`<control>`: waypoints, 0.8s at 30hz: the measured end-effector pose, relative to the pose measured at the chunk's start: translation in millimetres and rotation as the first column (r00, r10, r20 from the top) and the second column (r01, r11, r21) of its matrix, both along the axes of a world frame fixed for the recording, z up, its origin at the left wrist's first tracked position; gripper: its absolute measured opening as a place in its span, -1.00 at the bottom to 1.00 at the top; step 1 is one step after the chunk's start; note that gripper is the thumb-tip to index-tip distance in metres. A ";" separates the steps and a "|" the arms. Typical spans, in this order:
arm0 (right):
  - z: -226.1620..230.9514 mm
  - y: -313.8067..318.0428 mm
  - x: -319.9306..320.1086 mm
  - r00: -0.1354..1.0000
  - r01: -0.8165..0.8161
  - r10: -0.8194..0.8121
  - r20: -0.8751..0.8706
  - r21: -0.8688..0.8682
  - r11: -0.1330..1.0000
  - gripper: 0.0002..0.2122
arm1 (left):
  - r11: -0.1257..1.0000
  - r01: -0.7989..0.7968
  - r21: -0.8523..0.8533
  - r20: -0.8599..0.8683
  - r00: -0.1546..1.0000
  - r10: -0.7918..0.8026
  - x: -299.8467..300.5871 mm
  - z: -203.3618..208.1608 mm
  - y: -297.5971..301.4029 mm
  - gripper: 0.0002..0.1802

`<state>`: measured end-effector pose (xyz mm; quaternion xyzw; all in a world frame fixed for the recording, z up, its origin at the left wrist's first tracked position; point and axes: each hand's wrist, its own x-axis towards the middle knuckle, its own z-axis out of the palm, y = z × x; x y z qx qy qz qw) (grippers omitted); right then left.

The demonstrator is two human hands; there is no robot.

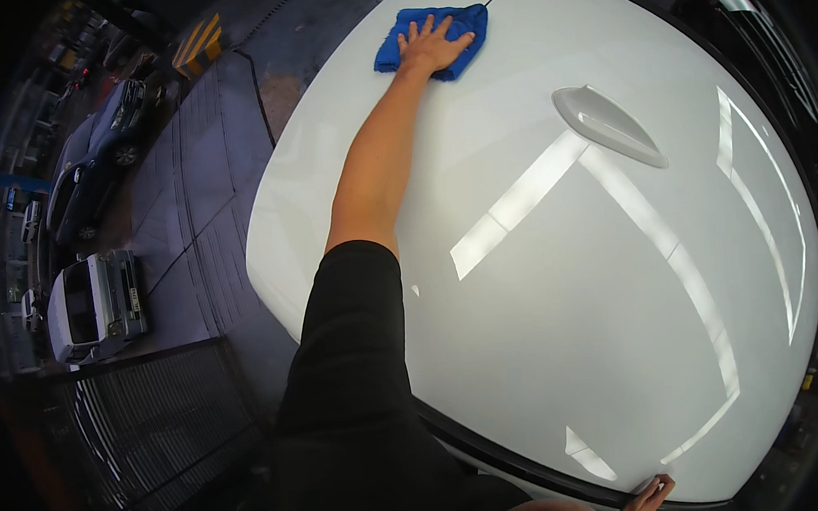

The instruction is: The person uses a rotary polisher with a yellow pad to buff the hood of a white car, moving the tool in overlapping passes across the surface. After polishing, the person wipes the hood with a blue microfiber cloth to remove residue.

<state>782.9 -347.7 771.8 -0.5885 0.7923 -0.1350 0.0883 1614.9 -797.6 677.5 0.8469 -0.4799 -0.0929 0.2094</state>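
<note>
At the far end of a glossy white car roof (pixel 527 342), my left hand (pixel 427 48) lies flat on a folded blue cloth (pixel 389 51). Its fingers are spread over the top of the cloth, pressing it against the paint. My left arm stretches far out across the roof, in a short black sleeve. Down at the near edge of the roof, my right hand (pixel 649 497) rests with its fingers against the rim. Only part of that hand shows, and nothing is seen in it.
A light grey shark-fin antenna (pixel 607 123) stands up from the roof. Bright lamp reflections run over the paint. On the left, across the grey floor (pixel 208 193), are a dark car (pixel 95 167), a white vehicle (pixel 94 308) and a yellow-and-black striped block (pixel 198 45).
</note>
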 end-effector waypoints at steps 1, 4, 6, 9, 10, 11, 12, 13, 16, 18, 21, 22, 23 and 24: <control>-2.4 -1.2 0.2 1.000 -0.013 0.013 -0.022 -0.003 1.000 -0.61 | 1.000 -0.020 -0.002 -0.003 1.000 0.020 14.3 -3.4 -12.1 -0.02; -14.7 2.1 -24.5 0.998 -0.047 0.046 -0.040 -0.014 0.999 -0.64 | 0.991 -0.127 0.035 -0.028 0.991 0.128 72.9 -29.4 -32.0 -0.02; -23.1 7.5 -35.3 1.000 0.013 -0.013 -0.014 -0.026 1.000 -0.66 | 0.980 -0.185 0.071 -0.057 0.980 0.189 112.7 -57.1 -25.8 0.00; -23.5 0.7 -36.2 1.000 0.002 -0.001 0.018 -0.055 0.999 -0.69 | 0.952 -0.286 0.110 -0.217 0.928 0.304 221.7 -108.9 37.2 0.06; -44.9 -12.3 -52.1 0.992 0.014 -0.010 0.123 -0.029 0.999 -0.68 | 0.986 -0.148 0.071 -0.336 0.928 0.163 286.8 -104.3 90.2 0.07; -58.9 -4.9 -54.4 0.978 0.067 -0.065 0.199 0.000 0.998 -0.68 | 0.989 -0.146 0.038 -0.232 0.961 0.151 312.1 -110.5 120.3 0.02; -56.0 -8.0 -36.6 0.982 0.062 -0.056 0.179 -0.034 0.997 -0.69 | 0.955 -0.264 0.137 -0.120 0.952 0.280 323.5 -109.3 130.7 0.00; -55.9 -9.3 -34.0 0.980 0.097 -0.091 0.176 -0.027 0.995 -0.69 | 0.894 -0.389 0.224 -0.017 0.915 0.402 323.9 -116.4 132.5 -0.02; -9.3 21.3 14.7 0.976 0.216 -0.216 0.007 0.010 0.976 -0.67 | 0.913 -0.326 0.248 -0.053 0.936 0.348 200.8 -112.9 28.2 -0.06; -9.2 14.9 2.2 0.978 0.183 -0.182 0.105 0.005 0.983 -0.63 | 0.954 -0.240 0.180 0.009 0.970 0.242 147.2 -64.1 12.4 -0.11; -9.7 5.1 -5.5 0.983 0.126 -0.125 0.132 -0.004 0.992 -0.62 | 0.996 0.026 0.085 0.160 0.986 -0.039 55.7 -16.0 -24.4 -0.17; -7.9 -5.1 5.9 0.994 0.023 -0.010 0.109 -0.115 0.993 -0.76 | 0.990 0.133 0.041 0.188 0.972 -0.139 15.3 -5.0 -36.1 -0.21; -5.4 -9.2 9.9 0.993 0.017 -0.001 0.121 -0.128 0.992 -0.76 | 0.967 0.249 -0.060 0.150 0.960 -0.238 -24.5 5.5 -42.8 -0.28; -0.4 -3.4 14.2 0.992 0.025 -0.007 0.126 -0.148 0.989 -0.77 | 0.930 0.356 -0.094 0.112 0.932 -0.346 -63.1 20.3 -45.2 -0.31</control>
